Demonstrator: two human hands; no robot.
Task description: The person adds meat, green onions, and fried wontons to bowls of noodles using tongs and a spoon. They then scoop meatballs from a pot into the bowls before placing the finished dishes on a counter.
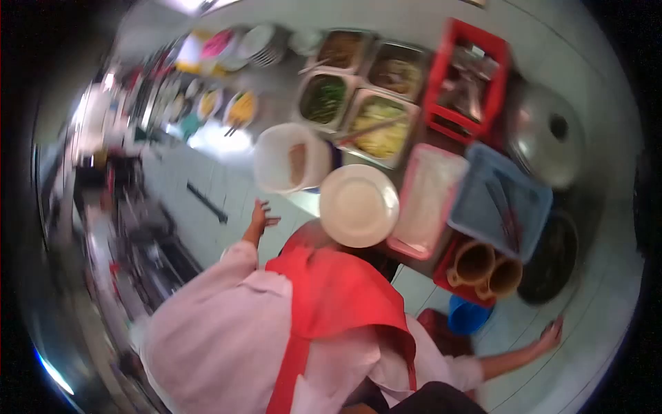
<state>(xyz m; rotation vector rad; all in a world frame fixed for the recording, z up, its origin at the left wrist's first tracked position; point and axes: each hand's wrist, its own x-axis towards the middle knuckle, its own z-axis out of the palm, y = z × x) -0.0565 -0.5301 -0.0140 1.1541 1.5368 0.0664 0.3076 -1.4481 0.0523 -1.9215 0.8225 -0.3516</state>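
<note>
My left hand (261, 217) is held out over the floor with its fingers apart and nothing in it. It is nearest to a white plastic tub (269, 160) with something brown inside. My right hand (549, 336) reaches far out to the right, away from the counter, holding nothing I can see; its fingers look stretched but are blurred. Between my hands, at the counter's edge in front of my red apron, is a round white plate (358, 205). Neither hand touches it.
Metal pans (321, 103) of food stand behind the plate, one with tongs or a utensil across it. Rightward are a red basket (502, 76), a pink tray (422, 200), a blue tray (476, 196), brown cups (474, 262) and a large metal lid (545, 134). A blue bucket (469, 316) stands below.
</note>
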